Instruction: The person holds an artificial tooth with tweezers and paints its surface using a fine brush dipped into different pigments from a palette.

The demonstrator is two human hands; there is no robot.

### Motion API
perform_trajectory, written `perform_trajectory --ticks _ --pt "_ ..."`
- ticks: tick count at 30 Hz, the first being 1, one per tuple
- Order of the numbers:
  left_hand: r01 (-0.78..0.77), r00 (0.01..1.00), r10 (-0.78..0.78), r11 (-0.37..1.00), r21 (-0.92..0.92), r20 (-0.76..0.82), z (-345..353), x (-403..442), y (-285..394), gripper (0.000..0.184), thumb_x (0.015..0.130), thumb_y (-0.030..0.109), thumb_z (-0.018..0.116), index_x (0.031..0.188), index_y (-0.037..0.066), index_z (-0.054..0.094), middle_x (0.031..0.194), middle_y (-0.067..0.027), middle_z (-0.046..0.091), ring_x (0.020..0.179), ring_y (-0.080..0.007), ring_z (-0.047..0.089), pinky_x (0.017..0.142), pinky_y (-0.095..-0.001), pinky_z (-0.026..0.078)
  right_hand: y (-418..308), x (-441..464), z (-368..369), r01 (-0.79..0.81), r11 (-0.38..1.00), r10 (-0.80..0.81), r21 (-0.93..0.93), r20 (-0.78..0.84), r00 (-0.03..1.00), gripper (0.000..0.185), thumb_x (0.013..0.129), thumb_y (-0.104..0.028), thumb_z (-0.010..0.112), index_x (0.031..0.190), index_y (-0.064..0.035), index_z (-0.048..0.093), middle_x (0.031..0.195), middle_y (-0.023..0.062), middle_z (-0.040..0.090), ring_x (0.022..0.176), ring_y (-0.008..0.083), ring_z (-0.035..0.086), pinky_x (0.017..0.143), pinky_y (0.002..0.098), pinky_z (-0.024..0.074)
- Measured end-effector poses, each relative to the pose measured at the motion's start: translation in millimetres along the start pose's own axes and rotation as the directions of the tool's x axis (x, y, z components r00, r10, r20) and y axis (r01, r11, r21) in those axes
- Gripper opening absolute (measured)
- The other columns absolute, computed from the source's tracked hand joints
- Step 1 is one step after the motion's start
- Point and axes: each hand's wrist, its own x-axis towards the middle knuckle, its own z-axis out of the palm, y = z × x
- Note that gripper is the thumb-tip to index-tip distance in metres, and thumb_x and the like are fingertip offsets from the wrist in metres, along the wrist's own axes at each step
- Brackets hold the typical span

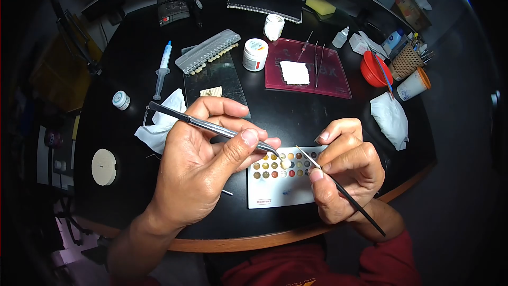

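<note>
Left grip on bent tweezers — small piece, cream-white, rounded

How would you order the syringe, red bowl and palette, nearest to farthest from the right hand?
1. Palette: partly under the right hand, reaching leftward.
2. Red bowl: right side, farther back.
3. Syringe: across on the left side.
</note>
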Motion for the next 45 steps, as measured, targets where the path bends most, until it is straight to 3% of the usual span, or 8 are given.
perform_trajectory --ticks 5,8,16,24,26,30,36,45 --pt "-0.144 0.989 0.139 0.975 0.167 0.043 -3.2 0.4 -10.8 0.024 0.104 -0.002 0.062 0.124 -0.004 0.05 0.108 -0.0178 0.072 0.11 -0.0293 0.076 0.095 -0.0381 0.065 -12.4 10.4 -4.5 0.042 0.999 -0.036 -0.034 0.165 0.986 0.027 0.071 0.002 0.082 0.095 -0.0049 0.071 0.082 0.0062 0.073 0.085 0.0225 0.061 0.087 0.0374 0.0482" --pt "-0.171 0.985 0.163 0.967 0.19 0.059 -1.8 0.6 -14.7 0.024 0.102 -0.003 0.066 0.12 -0.002 0.052 0.106 -0.0162 0.073 0.109 -0.0254 0.076 0.095 -0.0357 0.063 -19.0 8.4 -3.2 0.058 0.996 -0.041 -0.07 0.218 0.975 0.034 0.068 -0.002 0.088 0.1 -0.0107 0.08 0.092 0.0027 0.078 0.096 0.0246 0.062 0.087 0.0339 0.0497" --pt "-0.157 0.987 0.146 0.971 0.182 0.073 -1.3 0.0 -19.1 0.024 0.101 -0.006 0.066 0.12 -0.003 0.052 0.105 -0.016 0.072 0.11 -0.0262 0.075 0.097 -0.0358 0.063 -20.8 8.2 -0.2 0.065 0.995 -0.038 -0.08 0.301 0.953 0.034 0.069 -0.006 0.091 0.102 -0.0136 0.085 0.097 -0.0008 0.08 0.097 0.0221 0.065 0.085 0.0315 0.0512" --pt "-0.118 0.993 0.114 0.985 0.123 0.044 -0.7 0.3 -11.7 0.024 0.103 -0.001 0.063 0.123 -0.004 0.05 0.107 -0.0176 0.072 0.109 -0.0293 0.076 0.094 -0.0374 0.066 -15.0 5.0 -9.5 0.049 0.998 -0.046 -0.029 0.117 0.992 0.02 0.077 -0.003 0.078 0.093 -0.0058 0.067 0.079 0.0037 0.071 0.079 0.0207 0.061 0.082 0.0358 0.0487" --pt "-0.075 0.997 0.074 0.993 0.089 0.017 -1.0 0.4 -6.7 0.023 0.105 0.001 0.061 0.124 -0.004 0.049 0.107 -0.0185 0.072 0.109 -0.0313 0.076 0.094 -0.0394 0.066 -12.5 2.5 -2.7 -0.006 1.0 0.007 0.014 -0.053 0.999 0.017 0.077 -0.001 0.074 0.088 -0.0075 0.062 0.074 0.0025 0.066 0.076 0.0199 0.058 0.083 0.0375 0.0467" --pt "-0.048 0.999 0.049 0.996 0.079 -0.002 -1.4 0.9 -1.6 0.022 0.107 0.002 0.058 0.125 -0.006 0.048 0.108 -0.0198 0.072 0.11 -0.0342 0.076 0.095 -0.0422 0.067 -12.4 5.8 -10.1 0.04 0.995 -0.034 -0.097 0.066 0.997 0.021 0.07 -0.001 0.071 0.084 -0.0094 0.058 0.071 0.0009 0.063 0.076 0.0207 0.054 0.081 0.0363 0.0452" --pt "-0.057 0.998 0.056 0.995 0.084 0.014 -2.6 1.5 -2.6 0.023 0.107 0.002 0.057 0.126 -0.007 0.048 0.108 -0.0201 0.071 0.11 -0.0345 0.076 0.095 -0.04 0.067 -12.0 5.5 -9.0 0.064 0.986 -0.053 -0.155 0.068 0.996 0.025 0.061 0.003 0.07 0.078 -0.0102 0.057 0.071 0.0002 0.064 0.079 0.0217 0.054 0.078 0.034 0.0449" --pt "-0.061 0.998 0.059 0.994 0.094 0.017 -2.1 1.2 -2.6 0.023 0.107 0.002 0.057 0.126 -0.006 0.048 0.109 -0.0199 0.071 0.11 -0.0338 0.076 0.094 -0.0383 0.067 -14.2 6.4 -7.1 0.048 0.985 -0.034 -0.166 0.082 0.996 0.024 0.059 0.004 0.069 0.074 -0.0107 0.056 0.069 -0.0005 0.065 0.08 0.0222 0.056 0.079 0.0329 0.0448"
